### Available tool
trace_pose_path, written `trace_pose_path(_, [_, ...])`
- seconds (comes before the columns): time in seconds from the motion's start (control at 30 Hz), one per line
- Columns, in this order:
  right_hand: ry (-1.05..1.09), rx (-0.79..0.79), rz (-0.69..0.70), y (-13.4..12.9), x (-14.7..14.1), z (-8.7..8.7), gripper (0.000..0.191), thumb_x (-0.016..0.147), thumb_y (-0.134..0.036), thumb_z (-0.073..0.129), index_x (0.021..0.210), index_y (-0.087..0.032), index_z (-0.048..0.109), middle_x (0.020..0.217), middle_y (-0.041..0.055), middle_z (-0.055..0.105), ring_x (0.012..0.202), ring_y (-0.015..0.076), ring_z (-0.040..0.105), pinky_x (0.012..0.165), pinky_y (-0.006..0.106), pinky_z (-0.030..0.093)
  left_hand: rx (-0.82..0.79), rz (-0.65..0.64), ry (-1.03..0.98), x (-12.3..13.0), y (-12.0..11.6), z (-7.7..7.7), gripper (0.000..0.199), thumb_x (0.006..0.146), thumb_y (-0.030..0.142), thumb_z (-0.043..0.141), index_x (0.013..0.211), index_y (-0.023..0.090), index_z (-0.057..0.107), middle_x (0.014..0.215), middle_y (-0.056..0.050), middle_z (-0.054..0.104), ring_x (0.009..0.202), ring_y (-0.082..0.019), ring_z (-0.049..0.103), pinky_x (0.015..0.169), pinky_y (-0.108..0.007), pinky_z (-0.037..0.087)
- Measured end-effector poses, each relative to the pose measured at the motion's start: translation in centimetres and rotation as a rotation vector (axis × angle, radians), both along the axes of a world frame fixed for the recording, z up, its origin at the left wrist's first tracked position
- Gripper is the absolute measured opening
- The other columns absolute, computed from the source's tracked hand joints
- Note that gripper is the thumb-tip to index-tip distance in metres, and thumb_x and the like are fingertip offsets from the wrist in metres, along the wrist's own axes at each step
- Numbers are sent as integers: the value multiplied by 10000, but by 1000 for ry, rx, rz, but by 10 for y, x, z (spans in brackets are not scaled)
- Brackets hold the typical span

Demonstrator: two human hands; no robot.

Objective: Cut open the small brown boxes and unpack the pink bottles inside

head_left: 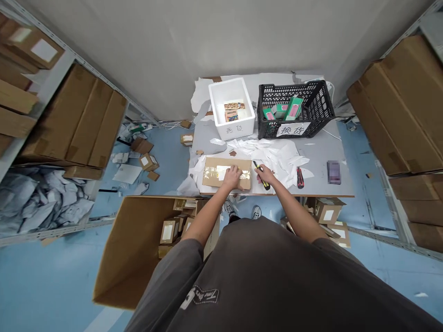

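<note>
A taped cardboard box (212, 176) with a white label lies flat near the front edge of the table. My left hand (233, 176) rests on top of this box, its fingers spread over the label and tape. Just to the right, my right hand (265, 174) is closed around a yellow and black utility knife (266, 185). The knife's tip points up and left, close to the box's right end. Whether the tip touches the box I cannot tell. A red and black cutter (300, 178) lies farther right on the table.
Torn white paper (277, 154) covers the table's middle. Behind stand a white bin (238, 130) with small packages and a black crate (262, 103) with green-and-pink boxes. A big open carton (128, 249) holding parcels is at lower left. Loaded shelves flank both sides.
</note>
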State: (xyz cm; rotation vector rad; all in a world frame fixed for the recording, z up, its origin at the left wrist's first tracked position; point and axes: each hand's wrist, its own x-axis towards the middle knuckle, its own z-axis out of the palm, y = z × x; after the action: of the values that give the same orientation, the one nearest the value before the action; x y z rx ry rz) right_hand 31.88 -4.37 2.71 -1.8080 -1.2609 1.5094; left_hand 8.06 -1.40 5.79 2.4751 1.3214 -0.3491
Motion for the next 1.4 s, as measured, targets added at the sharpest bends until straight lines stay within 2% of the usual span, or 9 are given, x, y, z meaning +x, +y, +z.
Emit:
trace_pose_path(0.13, [59, -76, 100, -19, 17, 4, 257, 1089, -431, 645, 976, -269, 481, 572, -78, 652, 410, 143, 609, 442, 193, 452, -44, 71, -25, 1, -10, -8, 1173, 526, 515, 1082, 1512, 170, 550, 1816, -245, 283, 1695, -442, 248, 1315, -506, 349])
trace_pose_path(0.33, [-176, -53, 433, 0, 18, 17, 211, 1105, -368, 645, 949, -230, 615, 634, -30, 699, 444, 135, 629, 523, 211, 443, -71, 75, 2, 2, -6, -7, 1203, 531, 497, 1082, 1544, 158, 530, 1825, -246, 280, 1704, -421, 263, 1371, -490, 287])
trace_pose_path(0.5, [-503, 68, 620, 21, 9, 23, 122, 1047, -350, 707, 1032, -234, 740, 1033, 87, 832, 934, 254, 793, 770, 272, 513, -95, 81, 75, 6, -5, -5, 1304, 563, 507, 1065, 1649, 149, 437, 1820, -257, 286, 1702, -410, 274, 1376, -488, 271])
trace_pose_path(0.57, [-527, 79, 587, 28, 11, 21, 130, 963, -351, 810, 989, -236, 756, 1062, 101, 827, 1022, 287, 778, 803, 287, 520, -102, 82, 78, 6, -5, -5, 1355, 566, 505, 1065, 1682, 143, 388, 1812, -269, 298, 1703, -405, 277, 1379, -488, 260])
trace_pose_path(0.7, [-242, -110, 459, 29, 18, 14, 239, 886, -377, 889, 861, -219, 712, 665, 31, 700, 612, 213, 683, 636, 283, 515, -111, 74, 70, 4, -4, -6, 1397, 561, 500, 1071, 1700, 125, 354, 1803, -289, 305, 1701, -414, 279, 1376, -490, 262])
trace_pose_path(0.83, [124, -305, 412, 6, 14, 5, 431, 821, -524, 941, 811, -220, 636, 507, -34, 578, 395, 143, 500, 460, 265, 448, -111, 76, 58, 6, 0, -6, 1423, 563, 488, 1069, 1714, 110, 323, 1786, -304, 333, 1697, -422, 286, 1365, -484, 280])
trace_pose_path(0.97, [314, -392, 387, -26, 5, 1, 546, 796, -686, 915, 858, -223, 634, 523, -50, 596, 393, 139, 511, 435, 255, 460, -108, 69, 66, 9, 1, -6, 1427, 555, 478, 1076, 1712, 113, 323, 1785, -307, 330, 1691, -430, 295, 1355, -495, 288])
trace_pose_path(1.2, [247, -348, 255, -59, 20, 1, 515, 899, -680, 841, 841, -230, 595, 563, -27, 612, 455, 165, 564, 505, 275, 516, -83, 109, -32, -3, 16, 3, 895, 863, 667, 853, 1608, 282, 537, 1761, -141, 462, 1644, -386, 386, 1283, -510, 423])
trace_pose_path(1.4, [94, -251, 135, -64, 32, 6, 490, 1130, -675, 418, 989, -244, 604, 595, -22, 610, 476, 193, 569, 552, 292, 495, -91, 198, 24, 3, 43, -9, 1180, 834, 782, 803, 1789, 335, 272, 1887, -126, 143, 1735, -465, 48, 1358, -653, 215])
